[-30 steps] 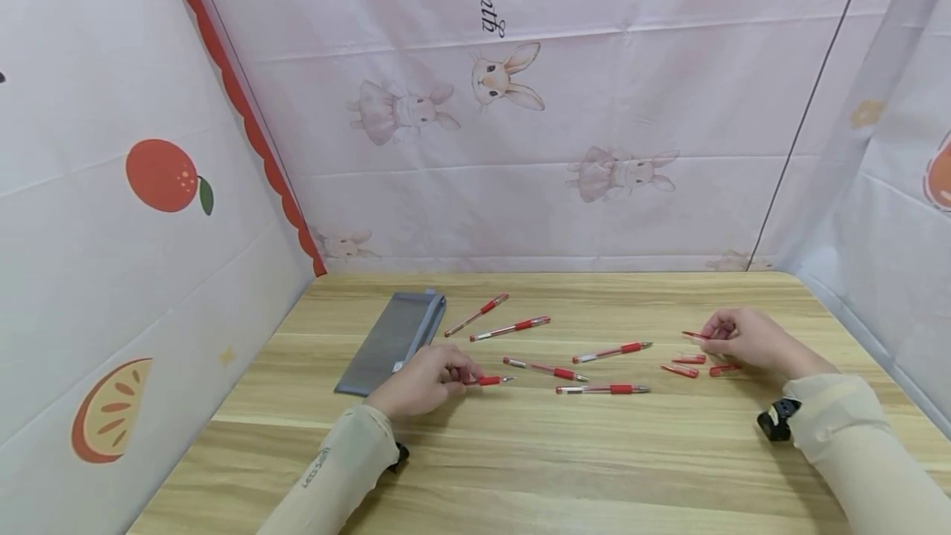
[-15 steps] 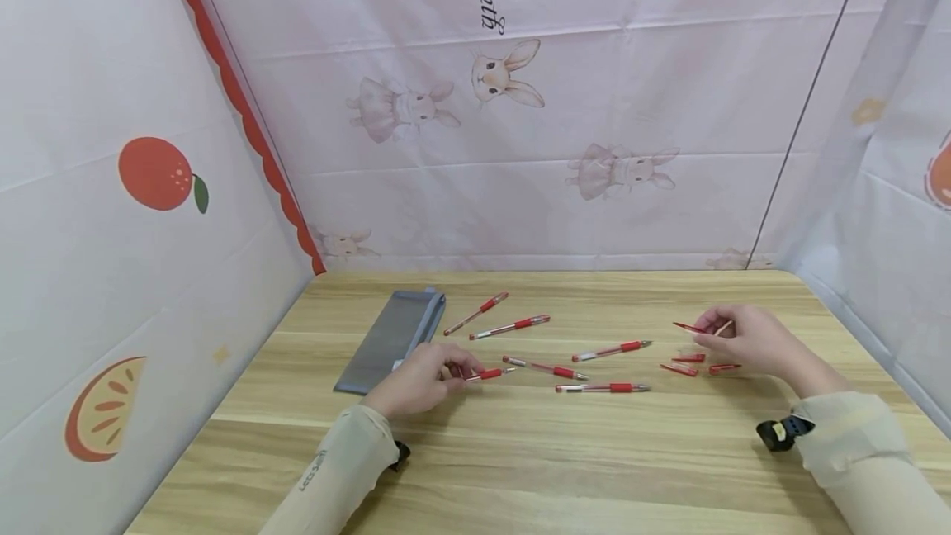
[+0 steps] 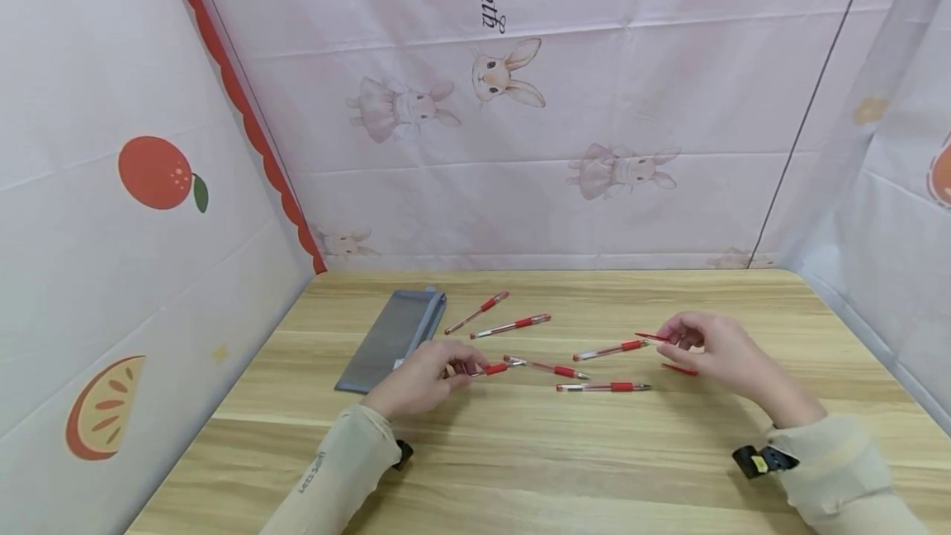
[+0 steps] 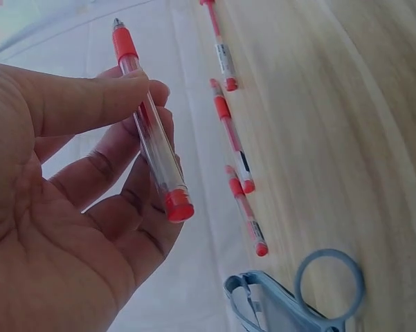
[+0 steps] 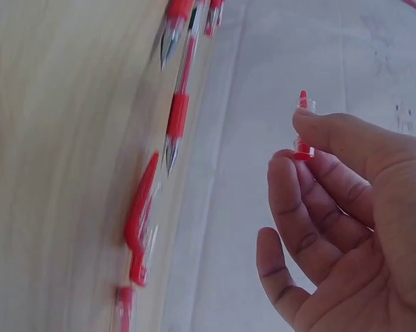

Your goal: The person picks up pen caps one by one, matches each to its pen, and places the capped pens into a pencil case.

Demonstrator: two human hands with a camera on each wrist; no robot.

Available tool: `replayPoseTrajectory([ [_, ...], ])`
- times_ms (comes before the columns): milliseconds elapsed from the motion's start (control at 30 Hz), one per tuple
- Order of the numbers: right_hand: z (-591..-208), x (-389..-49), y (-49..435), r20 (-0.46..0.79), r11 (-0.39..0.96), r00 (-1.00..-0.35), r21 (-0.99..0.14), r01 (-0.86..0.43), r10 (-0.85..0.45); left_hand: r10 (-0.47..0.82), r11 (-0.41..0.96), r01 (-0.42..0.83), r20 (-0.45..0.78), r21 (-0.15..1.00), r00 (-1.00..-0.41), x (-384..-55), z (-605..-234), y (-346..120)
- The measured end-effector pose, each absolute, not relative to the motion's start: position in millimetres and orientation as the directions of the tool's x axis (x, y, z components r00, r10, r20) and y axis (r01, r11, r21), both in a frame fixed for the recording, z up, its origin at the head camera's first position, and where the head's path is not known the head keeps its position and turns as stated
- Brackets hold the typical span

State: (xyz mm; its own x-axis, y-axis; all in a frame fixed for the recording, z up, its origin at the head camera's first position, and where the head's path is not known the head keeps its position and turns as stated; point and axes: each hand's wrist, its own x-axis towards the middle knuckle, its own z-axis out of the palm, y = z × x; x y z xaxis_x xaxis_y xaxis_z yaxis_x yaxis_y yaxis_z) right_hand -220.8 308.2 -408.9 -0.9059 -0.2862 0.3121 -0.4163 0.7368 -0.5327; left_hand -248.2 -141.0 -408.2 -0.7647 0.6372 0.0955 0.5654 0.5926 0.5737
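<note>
Left hand (image 3: 423,378) is pinching an uncapped pen (image 4: 151,135) tip outward, right hand (image 3: 716,353) is pinching a red cap (image 5: 303,128) facing it, probably for capping.

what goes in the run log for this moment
left hand: holds uncapped pen | right hand: pinches pen cap | table: loose pens
</note>
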Motion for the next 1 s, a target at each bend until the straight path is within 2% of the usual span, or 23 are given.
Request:
replayPoseTrajectory([
  [467,-414,-199,262,0.459,0.654,-0.819,-0.509,-0.56,-0.345,0.654,0.563,0.619,0.162,0.547,-0.738,-239,-400,-131],
  [767,-417,-193,248,0.511,0.642,-0.781,-0.472,-0.604,-0.359,0.705,0.495,0.692,0.223,0.525,-0.674,-237,-397,-124],
  [1000,-420,-193,240,0.553,0.632,-0.748,-0.442,-0.637,-0.366,0.694,0.51,0.675,0.21,0.533,-0.689,-232,-399,-119],
])
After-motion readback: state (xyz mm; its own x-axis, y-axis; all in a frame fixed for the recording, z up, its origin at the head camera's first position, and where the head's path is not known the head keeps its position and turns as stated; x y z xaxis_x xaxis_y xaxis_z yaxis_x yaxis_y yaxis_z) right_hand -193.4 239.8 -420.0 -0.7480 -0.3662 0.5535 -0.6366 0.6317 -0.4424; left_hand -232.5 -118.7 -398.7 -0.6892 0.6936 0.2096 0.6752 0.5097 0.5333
